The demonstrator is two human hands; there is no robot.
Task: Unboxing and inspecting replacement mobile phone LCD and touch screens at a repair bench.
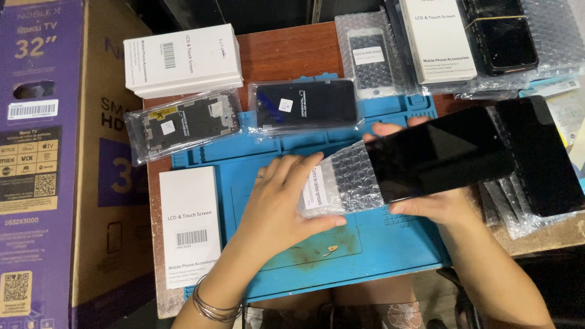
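Left hand (281,204): palm down, fingers spread toward 2 o'clock, ring on one finger, bangles at the wrist. Right hand (436,204): forearm entering from 5 o'clock, fingers curled in a grip, fingertips showing at 12 o'clock.

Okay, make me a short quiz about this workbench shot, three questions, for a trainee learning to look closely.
1. True or false: the right hand grips the black phone screen by its long edges.
2. What does the left hand press down? A) a white box B) the bubble-wrap sleeve C) a screwdriver
3. What colour is the work mat under both hands?

Key:
1. True; the fingertips show above the screen and the thumb below it.
2. B; the screen sits partly inside the sleeve's open end.
3. Blue.
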